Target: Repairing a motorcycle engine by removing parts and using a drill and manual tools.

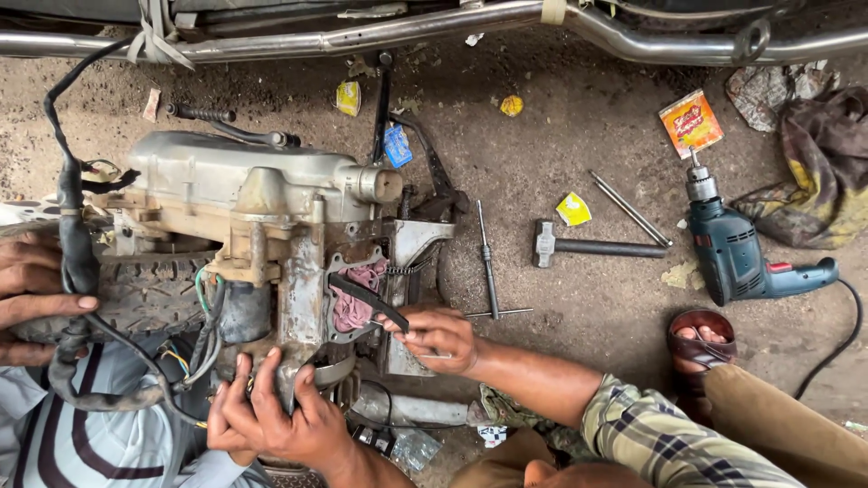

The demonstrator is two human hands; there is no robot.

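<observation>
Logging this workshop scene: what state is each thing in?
Engine, on the ground, opening stuffed with pink rag.
Drill, lying down, corded.
Hammer, lying flat, unheld.
Left hand, flat on tyre.
Co-worker's hand, gripping black strip.

Dirt floor carrying an engine assembly; a hammer, two metal rods, a blue electric drill, crumpled rags and scattered wrappers are lying directly on it.
</observation>
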